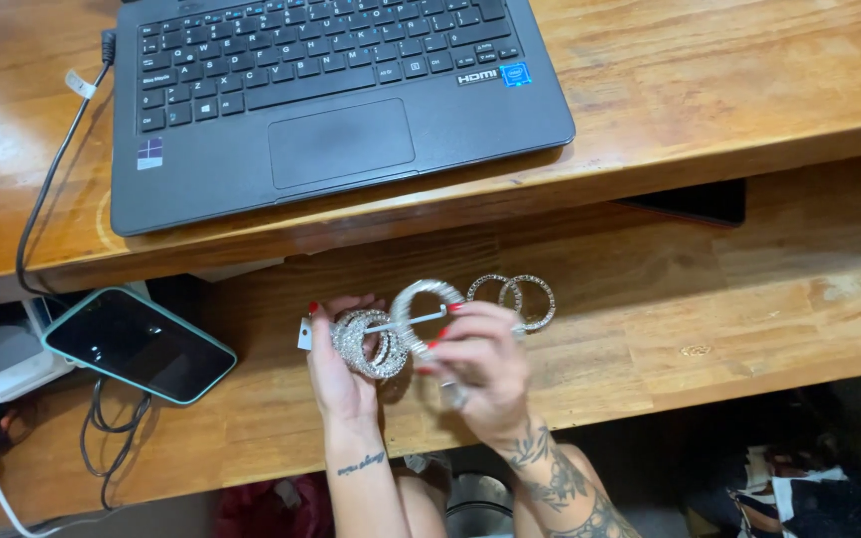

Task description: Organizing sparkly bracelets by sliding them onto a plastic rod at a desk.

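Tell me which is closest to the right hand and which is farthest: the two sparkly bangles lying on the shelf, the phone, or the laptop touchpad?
From the right hand, in the head view:
1. The two sparkly bangles, lying just above the fingertips on the lower shelf.
2. The laptop touchpad, up on the desk top.
3. The phone, far off at the left end of the shelf.

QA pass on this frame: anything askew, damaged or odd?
Nothing damaged or spilled. Left hand holds a stack of sparkly bangles; right hand holds another bangle. Two more bangles lie overlapping on the lower shelf. Only oddity: the phone lies tilted on cables.
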